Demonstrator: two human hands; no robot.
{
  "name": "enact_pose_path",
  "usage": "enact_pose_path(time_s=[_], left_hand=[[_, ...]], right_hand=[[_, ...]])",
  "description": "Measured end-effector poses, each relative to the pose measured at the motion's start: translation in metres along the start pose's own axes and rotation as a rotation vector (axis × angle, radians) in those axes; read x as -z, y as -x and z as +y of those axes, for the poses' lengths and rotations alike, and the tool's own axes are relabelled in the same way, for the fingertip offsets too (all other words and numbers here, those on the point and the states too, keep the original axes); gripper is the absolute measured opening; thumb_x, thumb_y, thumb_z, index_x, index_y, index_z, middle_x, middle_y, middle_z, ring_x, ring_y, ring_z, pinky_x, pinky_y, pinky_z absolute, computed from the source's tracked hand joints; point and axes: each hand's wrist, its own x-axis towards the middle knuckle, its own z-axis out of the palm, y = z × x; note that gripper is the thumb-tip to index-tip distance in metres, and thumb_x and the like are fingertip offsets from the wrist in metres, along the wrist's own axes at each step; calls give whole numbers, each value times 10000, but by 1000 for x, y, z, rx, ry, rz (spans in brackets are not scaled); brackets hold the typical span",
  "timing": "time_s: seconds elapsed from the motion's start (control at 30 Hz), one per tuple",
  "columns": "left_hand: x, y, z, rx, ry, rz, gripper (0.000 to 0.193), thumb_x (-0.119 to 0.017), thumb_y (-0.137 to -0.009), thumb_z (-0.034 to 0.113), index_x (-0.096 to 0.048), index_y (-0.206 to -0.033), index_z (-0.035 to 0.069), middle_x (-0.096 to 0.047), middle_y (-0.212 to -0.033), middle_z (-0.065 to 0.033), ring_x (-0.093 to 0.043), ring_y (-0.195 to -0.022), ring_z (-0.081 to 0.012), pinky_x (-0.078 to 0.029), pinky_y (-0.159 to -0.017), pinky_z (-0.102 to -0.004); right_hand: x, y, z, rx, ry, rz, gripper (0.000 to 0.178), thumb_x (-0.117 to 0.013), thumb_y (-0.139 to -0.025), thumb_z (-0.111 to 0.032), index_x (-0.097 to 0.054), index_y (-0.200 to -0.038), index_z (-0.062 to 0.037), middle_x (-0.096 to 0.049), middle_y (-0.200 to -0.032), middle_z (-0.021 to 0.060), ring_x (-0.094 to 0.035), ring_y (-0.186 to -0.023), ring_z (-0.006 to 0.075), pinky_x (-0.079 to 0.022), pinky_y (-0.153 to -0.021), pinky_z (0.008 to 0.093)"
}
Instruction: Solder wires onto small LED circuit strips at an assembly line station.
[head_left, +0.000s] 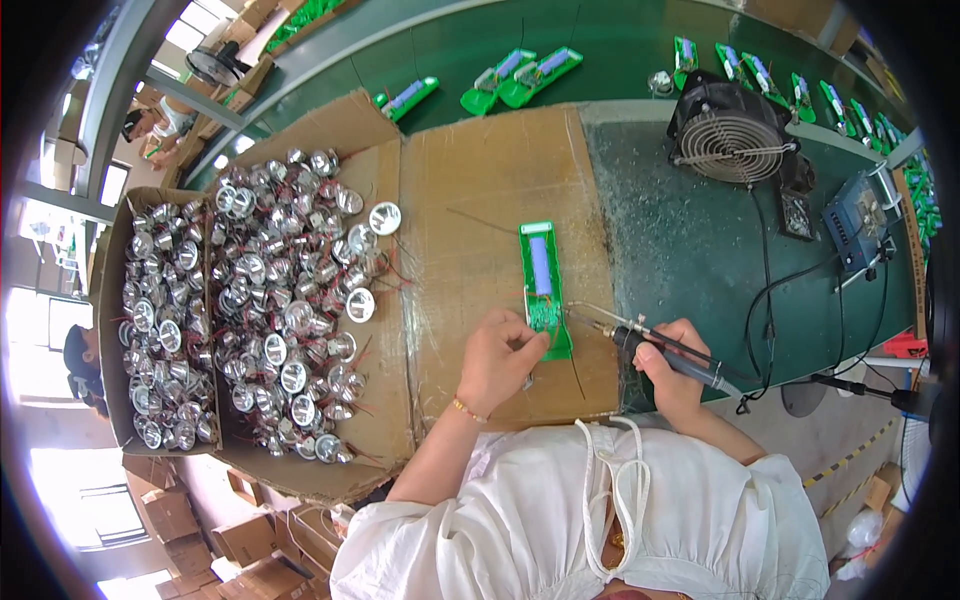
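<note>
A long green plastic case point(560, 347) lies on the cardboard, holding a blue cylindrical battery point(541, 265) and a small green circuit board point(544, 314) with thin wires. At the board's near left edge my left hand point(503, 358) is closed in a pinch; what its fingers hold is hidden. A small greyish piece shows just under them. My right hand point(677, 372) grips a soldering iron point(628, 339) with a thin feed tube along it. Its tip points left, close to the board's right edge; whether they touch I cannot tell.
Cardboard boxes of silvery lamp reflectors point(298, 318) with red wires stand at the left. A black fan point(730, 145) and a blue soldering station point(853, 222) sit on the right, with cables point(765, 300) between. More green cases point(541, 78) lie along the far bench.
</note>
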Motion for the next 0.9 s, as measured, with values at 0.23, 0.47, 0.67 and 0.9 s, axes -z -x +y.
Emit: enact_pose_path(time_s=[0.23,0.47,0.67,0.9], left_hand=[[-1,0,0,-31,-20,16,162,-686,-717,142,-638,-651,2,-541,-701,-80,-545,-642,-176,-434,-572,-283],[2,1,1,-5,-44,17,143,-684,-728,137,-650,-677,8,-549,-710,-83,-549,-628,-173,-441,-570,-281],[7,20,19,-252,-276,77,133,-667,-760,136,-670,-841,29,-615,-807,-110,-624,-661,-197,-489,-584,-289],[-1,25,22,3,-189,188,256,-735,-702,233,-614,-828,46,-627,-667,-70,-637,-601,-181,-495,-548,-280]], right_hand=[[5,-4,3,3,57,11,150,-615,-788,-57,-472,-801,-13,-550,-689,71,-538,-592,104,-448,-549,243],[14,-15,0,2,12,83,162,-625,-796,-73,-474,-804,-17,-565,-673,69,-540,-586,100,-446,-547,236],[30,-26,-2,66,8,142,164,-637,-795,-85,-488,-797,-18,-577,-657,56,-540,-580,89,-437,-540,227],[39,-32,2,33,17,175,164,-637,-789,-74,-484,-793,-15,-574,-657,60,-535,-572,89,-436,-534,226]])
